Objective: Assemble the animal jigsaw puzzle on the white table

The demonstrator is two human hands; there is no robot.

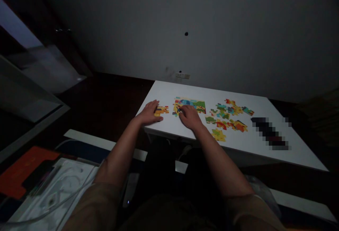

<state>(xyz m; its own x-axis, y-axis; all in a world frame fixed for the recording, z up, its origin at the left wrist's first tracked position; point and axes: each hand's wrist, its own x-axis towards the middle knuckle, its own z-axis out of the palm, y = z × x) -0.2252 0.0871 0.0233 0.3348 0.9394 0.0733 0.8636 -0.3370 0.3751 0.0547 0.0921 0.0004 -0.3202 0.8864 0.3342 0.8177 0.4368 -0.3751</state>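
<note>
A partly joined jigsaw puzzle (198, 104) with a blue animal and green ground lies flat near the table's left part. My right hand (190, 116) is over its lower edge, fingers bent together at a yellow puzzle piece (176, 110) on the puzzle's left side; the fingertips partly hide it. To the left, my left hand (148, 114) rests on the table with thumb and fingers apart. It curves around a small group of yellow and orange joined pieces (162, 110), touching or nearly touching their left side.
Several loose puzzle pieces (229, 110) are spread to the right of the puzzle on the white table (265, 107). Farther right lies a dark, pixelated object (270, 134). A white bench edge (90, 140) and an orange item (28, 167) are at lower left.
</note>
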